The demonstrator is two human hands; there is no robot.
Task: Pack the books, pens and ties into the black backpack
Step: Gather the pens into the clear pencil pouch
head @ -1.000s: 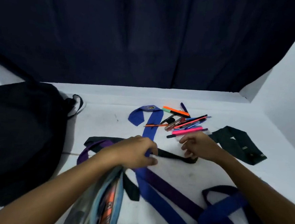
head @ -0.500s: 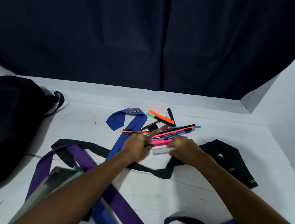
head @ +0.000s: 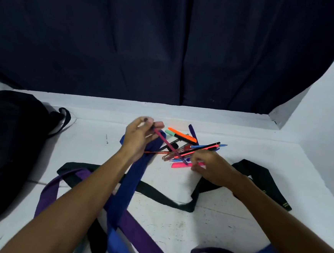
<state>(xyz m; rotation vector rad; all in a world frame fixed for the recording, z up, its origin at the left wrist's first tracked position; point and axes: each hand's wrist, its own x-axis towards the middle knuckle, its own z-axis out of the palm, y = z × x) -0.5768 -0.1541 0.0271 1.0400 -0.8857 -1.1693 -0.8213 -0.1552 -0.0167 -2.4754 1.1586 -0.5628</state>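
Presently, pen-gathering: left hand point(head: 139, 138) pinches a maroon pen point(head: 168, 145), right hand point(head: 210, 167) curls onto the pile point(head: 192, 148); next, carry to backpack point(head: 11, 144) at nine o'clock.

I find no legible text: small yellow marks on the black tie point(head: 265, 186) at four o'clock are unreadable.

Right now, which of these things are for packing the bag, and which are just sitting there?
For the job:
- black backpack
- pile of pens
- dark red pen, held by the left hand
- pink pen, by the right hand
- blue tie
- purple tie
- black tie

Just there:
- dark curtain
- white table
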